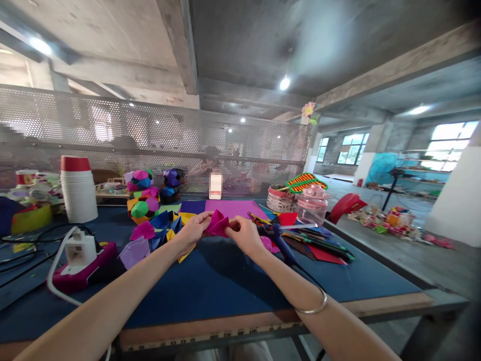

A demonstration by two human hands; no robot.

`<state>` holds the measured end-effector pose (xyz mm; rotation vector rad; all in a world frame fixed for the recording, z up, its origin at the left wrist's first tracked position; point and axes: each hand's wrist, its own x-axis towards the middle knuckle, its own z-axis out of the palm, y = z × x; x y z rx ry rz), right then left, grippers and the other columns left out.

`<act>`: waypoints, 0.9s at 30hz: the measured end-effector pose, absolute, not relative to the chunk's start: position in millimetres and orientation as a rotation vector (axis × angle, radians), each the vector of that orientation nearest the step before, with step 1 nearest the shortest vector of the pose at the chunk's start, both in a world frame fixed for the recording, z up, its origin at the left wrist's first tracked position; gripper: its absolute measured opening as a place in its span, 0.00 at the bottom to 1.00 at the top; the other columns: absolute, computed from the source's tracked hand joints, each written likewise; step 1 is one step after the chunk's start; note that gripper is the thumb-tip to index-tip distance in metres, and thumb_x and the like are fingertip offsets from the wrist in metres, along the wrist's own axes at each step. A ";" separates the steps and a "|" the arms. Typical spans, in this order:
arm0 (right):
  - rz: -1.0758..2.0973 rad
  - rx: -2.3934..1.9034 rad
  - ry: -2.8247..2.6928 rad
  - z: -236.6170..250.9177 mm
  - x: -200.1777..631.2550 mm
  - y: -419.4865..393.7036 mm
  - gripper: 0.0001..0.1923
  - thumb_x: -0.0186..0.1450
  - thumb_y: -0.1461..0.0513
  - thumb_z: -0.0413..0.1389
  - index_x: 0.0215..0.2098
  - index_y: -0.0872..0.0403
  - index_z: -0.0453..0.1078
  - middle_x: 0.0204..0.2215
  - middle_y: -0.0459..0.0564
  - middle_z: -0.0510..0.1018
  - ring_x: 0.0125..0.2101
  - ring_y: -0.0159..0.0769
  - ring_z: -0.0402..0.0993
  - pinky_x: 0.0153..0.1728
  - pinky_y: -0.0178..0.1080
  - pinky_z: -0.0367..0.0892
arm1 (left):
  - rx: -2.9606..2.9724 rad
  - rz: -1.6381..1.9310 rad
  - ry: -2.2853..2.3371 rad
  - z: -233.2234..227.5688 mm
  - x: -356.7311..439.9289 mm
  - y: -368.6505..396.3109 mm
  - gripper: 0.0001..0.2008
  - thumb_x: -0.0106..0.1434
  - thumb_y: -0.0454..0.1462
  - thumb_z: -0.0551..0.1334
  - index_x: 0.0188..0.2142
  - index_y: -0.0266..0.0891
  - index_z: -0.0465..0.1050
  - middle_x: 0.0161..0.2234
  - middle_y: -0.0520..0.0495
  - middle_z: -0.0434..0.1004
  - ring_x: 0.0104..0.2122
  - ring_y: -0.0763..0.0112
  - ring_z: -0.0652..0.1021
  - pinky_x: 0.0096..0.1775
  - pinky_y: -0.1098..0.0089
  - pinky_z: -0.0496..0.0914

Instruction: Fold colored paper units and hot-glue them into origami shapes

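Your left hand (193,231) and right hand (245,234) both pinch the magenta paper fold (218,223) just above the blue worktop (210,286); likely light, thin, crease-prone, so grip its edges near the folds, gently.

Both hands (220,233) forward, fingers pinched

1. The magenta folded paper piece (218,224) sits just above the picture's centre, raised off the blue table mat (210,286).
2. It is creased into a pointed, pocket-like form with flaps that rise to a peak at 12 o'clock.
3. Its 9 o'clock edge is pinched by the left hand (193,231); its 3 o'clock edge by the right hand (246,234).
4. Loose folded paper units (158,228) in purple, blue and yellow lie on the mat at its 9 o'clock.
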<state>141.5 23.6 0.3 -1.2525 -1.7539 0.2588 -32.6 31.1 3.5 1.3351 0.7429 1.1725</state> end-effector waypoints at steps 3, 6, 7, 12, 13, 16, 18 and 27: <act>0.227 -1.292 -1.767 1.4 141.1 21.9 0.05 0.53 0.60 0.56 0.22 0.54 0.67 0.20 0.45 0.74 0.23 0.31 0.68 0.25 0.32 0.58 | 1.354 1.131 0.747 2.9 -32.9 30.6 0.18 0.59 0.39 0.61 0.49 0.37 0.70 0.40 0.43 0.78 0.33 0.70 0.77 0.37 0.69 0.72; 0.188 -1.327 -1.773 1.4 141.3 21.8 0.05 0.53 0.60 0.56 0.23 0.54 0.67 0.21 0.45 0.74 0.24 0.32 0.68 0.26 0.32 0.58 | 1.400 1.065 0.759 5.5 -32.1 26.1 0.20 0.58 0.41 0.63 0.49 0.37 0.71 0.42 0.42 0.77 0.37 0.66 0.77 0.39 0.67 0.72; 0.176 -1.336 -1.775 1.4 141.5 21.9 0.05 0.53 0.60 0.56 0.23 0.54 0.67 0.21 0.45 0.74 0.24 0.32 0.68 0.27 0.32 0.58 | 1.416 1.041 0.760 6.7 -31.8 24.4 0.20 0.57 0.41 0.63 0.49 0.37 0.71 0.43 0.41 0.77 0.38 0.65 0.77 0.39 0.66 0.72; 0.133 -1.376 -1.792 2.1 142.3 19.9 0.05 0.53 0.61 0.57 0.23 0.53 0.66 0.21 0.44 0.74 0.24 0.31 0.68 0.26 0.31 0.57 | 1.463 0.954 0.742 9.0 -31.1 20.0 0.25 0.57 0.46 0.63 0.51 0.35 0.69 0.43 0.39 0.76 0.40 0.63 0.76 0.42 0.64 0.72; 0.123 -1.382 -1.798 2.5 142.3 18.9 0.05 0.53 0.61 0.57 0.23 0.53 0.66 0.21 0.44 0.74 0.24 0.31 0.68 0.26 0.31 0.56 | 1.481 0.940 0.733 8.5 -31.4 20.2 0.26 0.57 0.47 0.62 0.51 0.35 0.69 0.42 0.39 0.76 0.40 0.64 0.76 0.42 0.64 0.71; 0.086 -1.397 -1.815 3.6 142.0 15.7 0.07 0.55 0.59 0.57 0.23 0.53 0.65 0.20 0.44 0.74 0.23 0.30 0.67 0.25 0.31 0.54 | 1.533 0.895 0.696 6.2 -32.6 21.3 0.27 0.57 0.49 0.62 0.51 0.35 0.70 0.42 0.39 0.76 0.40 0.65 0.76 0.43 0.65 0.71; 0.054 -1.404 -1.824 4.1 141.4 14.3 0.07 0.55 0.59 0.57 0.23 0.53 0.64 0.20 0.43 0.73 0.23 0.31 0.67 0.24 0.31 0.53 | 1.560 0.883 0.685 4.9 -33.2 21.7 0.27 0.56 0.48 0.63 0.52 0.36 0.70 0.42 0.39 0.76 0.40 0.65 0.76 0.44 0.64 0.70; -0.024 -1.405 -1.844 1.5 141.0 14.8 0.07 0.54 0.61 0.58 0.23 0.52 0.64 0.21 0.43 0.73 0.23 0.31 0.67 0.24 0.32 0.51 | 1.649 0.874 0.730 4.0 -33.9 21.2 0.29 0.50 0.39 0.68 0.53 0.36 0.69 0.40 0.41 0.77 0.36 0.64 0.78 0.42 0.63 0.71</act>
